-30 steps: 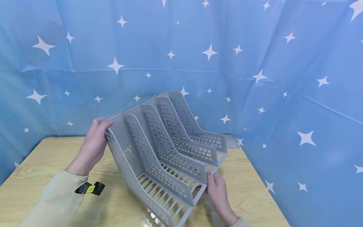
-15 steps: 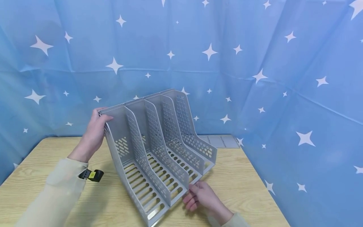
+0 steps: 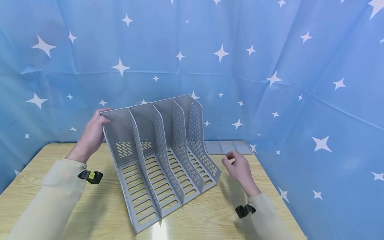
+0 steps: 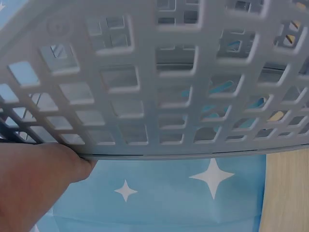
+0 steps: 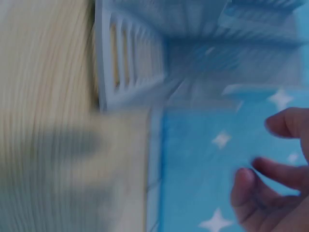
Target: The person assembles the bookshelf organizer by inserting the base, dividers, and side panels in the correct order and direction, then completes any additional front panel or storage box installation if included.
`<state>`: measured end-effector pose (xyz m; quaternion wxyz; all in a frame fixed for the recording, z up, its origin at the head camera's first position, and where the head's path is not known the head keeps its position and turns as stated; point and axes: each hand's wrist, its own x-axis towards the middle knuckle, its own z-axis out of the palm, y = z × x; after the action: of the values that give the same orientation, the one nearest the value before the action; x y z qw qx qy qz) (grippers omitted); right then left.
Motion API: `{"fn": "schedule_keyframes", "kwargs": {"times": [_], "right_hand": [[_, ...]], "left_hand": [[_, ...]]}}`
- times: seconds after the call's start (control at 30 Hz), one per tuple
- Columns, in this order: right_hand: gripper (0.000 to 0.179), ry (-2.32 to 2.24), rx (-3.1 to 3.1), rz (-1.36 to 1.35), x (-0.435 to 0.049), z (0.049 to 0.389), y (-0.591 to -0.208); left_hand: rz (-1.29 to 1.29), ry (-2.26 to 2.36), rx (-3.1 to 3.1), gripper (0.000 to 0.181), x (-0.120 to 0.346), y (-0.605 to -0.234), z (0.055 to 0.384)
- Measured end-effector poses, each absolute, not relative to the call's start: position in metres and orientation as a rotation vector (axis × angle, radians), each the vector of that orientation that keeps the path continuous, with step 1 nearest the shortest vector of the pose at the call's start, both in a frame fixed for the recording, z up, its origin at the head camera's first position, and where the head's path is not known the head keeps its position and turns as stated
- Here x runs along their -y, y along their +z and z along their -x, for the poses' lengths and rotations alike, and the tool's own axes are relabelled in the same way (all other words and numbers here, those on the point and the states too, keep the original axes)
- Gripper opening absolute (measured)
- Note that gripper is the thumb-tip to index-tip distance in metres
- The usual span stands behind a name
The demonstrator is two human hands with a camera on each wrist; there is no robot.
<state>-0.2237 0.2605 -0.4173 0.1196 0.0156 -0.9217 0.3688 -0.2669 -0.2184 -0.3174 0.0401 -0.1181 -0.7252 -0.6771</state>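
- Head view: the background is filled by a blue curtain (image 3: 270,50) printed with white stars.
- Below it, the lower part of the frame is taken up by a wood-grained bench (image 3: 210,221).
- Over the bench, at the centre of the frame, a grey rack (image 3: 160,153) with four slatted compartments and perforated dividers is held aslant, its top edge rising toward the right; whether its base touches the bench cannot be told.
- Pale sleeves are seen at lower left (image 3: 54,196) and lower right (image 3: 270,216).
- Right of centre, a flat grey panel (image 3: 228,147) marked by dark lines is laid at the bench's far edge.
- By the left hand (image 3: 91,136), the rack's upper-left corner is gripped, fingers clamped on it with the thumb in front.
- Nothing is held by the right hand (image 3: 240,168), right of the rack and apart from it; its fingers are loosely bent, thumb and forefinger apart in the right wrist view.
- Black devices are worn at the left wrist (image 3: 94,177) and right wrist (image 3: 246,211).
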Motion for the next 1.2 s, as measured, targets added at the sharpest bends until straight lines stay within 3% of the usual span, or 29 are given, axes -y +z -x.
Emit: {"fn": "schedule_keyframes", "kwargs": {"times": [0.1, 0.23, 0.4, 0.53, 1.2], "right_hand": [[0.034, 0.930, 2.786, -0.139, -0.264, 0.237, -0.422], [0.020, 0.919, 2.893, -0.340, -0.250, 0.232, -0.428], [0.047, 0.821, 2.864, -0.427, -0.232, 0.212, -0.422], [0.054, 0.800, 2.822, -0.442, -0.221, 0.196, -0.416], [0.052, 0.713, 2.826, -0.588, -0.200, 0.157, -0.424]], "left_hand": [[0.361, -2.067, 2.231, 0.048, 0.221, -0.317, 0.269], [0.334, -2.038, 2.294, 0.052, 0.224, -0.313, 0.274], [0.248, -1.957, 2.438, 0.062, 0.229, -0.305, 0.281], [0.246, -1.998, 2.467, 0.061, 0.232, -0.299, 0.286], [0.322, -1.979, 2.401, 0.060, 0.222, -0.303, 0.294]]}}
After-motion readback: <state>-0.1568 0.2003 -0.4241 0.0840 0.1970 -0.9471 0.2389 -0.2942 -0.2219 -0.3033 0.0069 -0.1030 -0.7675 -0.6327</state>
